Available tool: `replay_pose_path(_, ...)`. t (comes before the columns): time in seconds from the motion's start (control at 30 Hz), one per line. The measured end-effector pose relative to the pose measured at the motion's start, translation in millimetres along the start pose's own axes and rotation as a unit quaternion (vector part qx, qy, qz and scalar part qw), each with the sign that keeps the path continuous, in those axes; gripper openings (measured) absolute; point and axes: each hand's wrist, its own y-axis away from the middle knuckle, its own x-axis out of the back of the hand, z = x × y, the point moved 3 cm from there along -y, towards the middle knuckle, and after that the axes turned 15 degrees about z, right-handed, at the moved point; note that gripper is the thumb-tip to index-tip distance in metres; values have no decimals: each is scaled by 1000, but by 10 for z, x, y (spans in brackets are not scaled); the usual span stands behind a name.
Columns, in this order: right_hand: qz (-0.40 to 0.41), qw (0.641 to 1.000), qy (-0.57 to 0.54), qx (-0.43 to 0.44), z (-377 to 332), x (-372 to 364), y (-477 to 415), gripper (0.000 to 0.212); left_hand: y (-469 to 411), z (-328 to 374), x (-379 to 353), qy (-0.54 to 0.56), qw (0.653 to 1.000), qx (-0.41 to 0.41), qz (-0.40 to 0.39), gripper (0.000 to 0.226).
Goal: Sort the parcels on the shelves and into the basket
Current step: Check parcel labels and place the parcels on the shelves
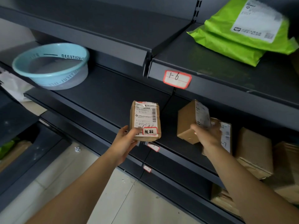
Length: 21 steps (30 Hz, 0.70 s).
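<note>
Over at the left end of the middle shelf (113,94) sits a round blue basket (53,77). It has dark letters around its rim.

Next comes the left hand (127,138). Its thumb and fingers are curled round the bottom of a small brown parcel (145,120). The hand holds it up over the front edge of that shelf. The parcel has a big white label. A red-edged sticker (149,131) with black writing sits right by the thumb.

A bit to the right is the right hand (205,135). It grips a second brown parcel (187,123) from the side, fingers wrapped round it. This one is tipped over, with one corner pointing down. I cannot tell if it touches the shelf.

Just behind that hand stands a labelled parcel (225,135). More brown boxes (254,151) fill the right end of the shelf, close together.

Higher up is the upper shelf (202,57). A white tag (177,79) on its front edge says 1-6. Two green bags (234,39) lie near its right end, one on top of the other.
</note>
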Motion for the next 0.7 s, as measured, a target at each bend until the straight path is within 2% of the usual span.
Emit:
replay_pose_path(0.1,-59,989,-105,-88,175,-6,-88,99,3,20,-6,-12,1000,-11,5,80)
replay_pose_path(0.17,-92,978,-153,-103,136,111,30,92,59,59,-33,-17,1000,-25,5,62)
replay_pose_path(0.23,-98,980,-156,-70,83,227,129,77,130,102,-42,-18,999,-37,10,47)
replay_pose_path(0.3,-77,991,-111,22,109,264,124,87,183,137,-25,-20,998,-48,17,40)
replay_pose_path(0.37,-68,987,-11,146,94,260,200,103,227,163,8,-20,998,-53,26,36)
replay_pose_path(0.43,-77,959,78,261,141,212,306,109,264,173,39,-15,998,-53,31,29)
replay_pose_path(0.5,-56,924,121,359,189,172,415,108,293,165,57,-15,998,-54,35,25)
replay_pose_path(0.6,3,873,173,457,238,122,526,111,338,150,69,-22,997,-61,40,18)
replay_pose_path(0.7,74,827,220,512,241,123,580,114,361,140,72,-20,997,-62,44,17)
